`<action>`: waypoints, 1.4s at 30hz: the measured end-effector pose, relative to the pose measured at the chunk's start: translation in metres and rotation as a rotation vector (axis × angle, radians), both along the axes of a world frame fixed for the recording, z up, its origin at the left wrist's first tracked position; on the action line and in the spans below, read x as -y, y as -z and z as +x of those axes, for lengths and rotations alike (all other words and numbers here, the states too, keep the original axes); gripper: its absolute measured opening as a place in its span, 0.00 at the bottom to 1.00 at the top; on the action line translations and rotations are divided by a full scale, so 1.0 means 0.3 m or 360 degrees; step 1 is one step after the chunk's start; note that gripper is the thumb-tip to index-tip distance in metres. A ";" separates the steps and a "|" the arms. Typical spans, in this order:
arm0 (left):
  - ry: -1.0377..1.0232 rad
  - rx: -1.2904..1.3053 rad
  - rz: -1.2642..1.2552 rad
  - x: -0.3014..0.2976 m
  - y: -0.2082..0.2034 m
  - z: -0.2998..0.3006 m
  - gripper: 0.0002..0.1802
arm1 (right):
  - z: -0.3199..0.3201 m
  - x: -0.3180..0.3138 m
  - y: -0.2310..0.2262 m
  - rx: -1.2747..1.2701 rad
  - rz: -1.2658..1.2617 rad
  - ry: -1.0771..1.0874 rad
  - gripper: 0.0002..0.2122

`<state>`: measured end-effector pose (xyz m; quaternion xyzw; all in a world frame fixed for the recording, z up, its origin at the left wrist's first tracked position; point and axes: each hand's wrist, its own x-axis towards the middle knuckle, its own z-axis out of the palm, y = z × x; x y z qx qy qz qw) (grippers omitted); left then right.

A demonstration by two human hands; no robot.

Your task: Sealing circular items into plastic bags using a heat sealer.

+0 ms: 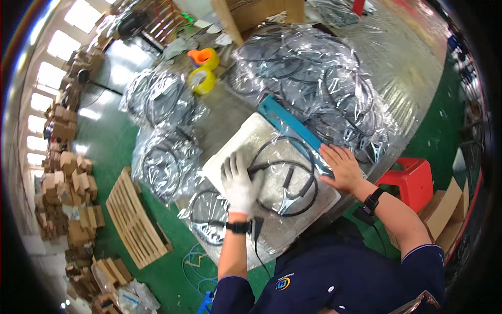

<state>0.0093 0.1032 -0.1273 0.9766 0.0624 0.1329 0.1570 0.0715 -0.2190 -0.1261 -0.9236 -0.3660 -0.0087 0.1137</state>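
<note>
My left hand (240, 183), in a white glove with grey fingertips, lies flat with fingers stretched over a clear plastic bag (259, 131). Beside its fingers is a coiled black cable (315, 180) with a clamp (286, 201) that has dark handles and silver jaws. Bag and cable rest on a pale, flat slab (222, 159) with rounded corners. My bare right hand (342, 168) is laid on the near right end of a long teal bar (290, 125), fingers extended. The bar crosses the far side of the slab; what lies under my right palm is hidden.
Several bagged black cables pile up beyond the bar (314, 73) and at the table's left (162, 162). Yellow tape rolls (202, 81) stand at the far left. A red stool (410, 180) and an open carton (444, 214) are at right; a wooden pallet (136, 220) lies left.
</note>
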 end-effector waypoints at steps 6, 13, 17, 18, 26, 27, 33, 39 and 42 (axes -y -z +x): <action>-0.0104 -0.0787 -0.0179 0.012 -0.016 0.109 0.33 | 0.009 0.011 -0.021 -0.0131 0.0235 -0.0104 0.36; -0.0416 -0.1069 -0.0535 0.014 -0.112 -0.037 0.27 | 0.001 0.146 0.102 -0.0738 0.1913 0.0422 0.23; -0.0987 -0.0638 -0.1200 -0.111 -0.048 -0.393 0.31 | -0.154 0.276 0.142 -0.0471 0.1702 0.0677 0.22; -0.1136 -0.0543 -0.1247 -0.162 -0.022 -0.489 0.30 | -0.194 0.292 0.162 -0.0602 0.1602 0.0756 0.21; -0.1956 -0.0154 -0.1655 -0.408 0.264 -0.941 0.32 | -0.395 -0.284 -0.013 -0.0605 0.0834 -0.0654 0.19; -0.1909 -0.0331 -0.1577 -0.414 0.263 -0.946 0.33 | -0.403 -0.428 -0.038 -0.0668 0.0787 -0.0796 0.19; -0.1318 -0.0413 -0.1047 -0.412 0.243 -0.950 0.40 | -0.458 -1.123 0.117 -0.0466 0.0338 -0.0980 0.29; -0.1044 -0.0202 0.0047 -0.494 0.086 -0.878 0.42 | -0.499 -1.246 0.301 -0.0090 -0.0215 -0.0831 0.34; -0.0523 -0.0215 -0.0005 -0.506 0.108 -0.764 0.35 | -0.495 -1.248 0.265 -0.0138 -0.0358 -0.0830 0.34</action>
